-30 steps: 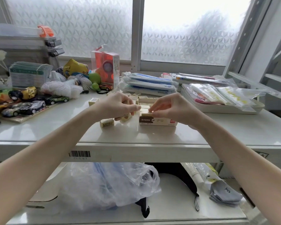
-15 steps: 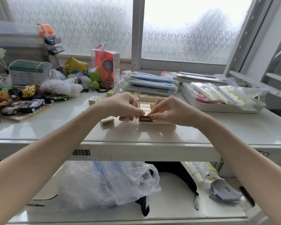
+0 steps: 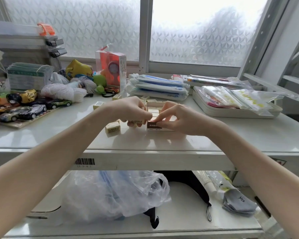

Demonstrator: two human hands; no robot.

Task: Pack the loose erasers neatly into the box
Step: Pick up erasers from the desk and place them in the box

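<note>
Left hand grips cream erasers, right hand pinches at brown-labelled white cardboard box, frame centre; print illegible; both hands lower than before.

— We see a glossy, smooth shelf top; it reflects the window. The box looks like printed cardboard.

— Yes, and we see erasers with a matt surface, a thin crinkled plastic bag below, and frosted, patterned glass.

White shelf: box, loose erasers, toy cars, tray, possibly yarn.
</note>
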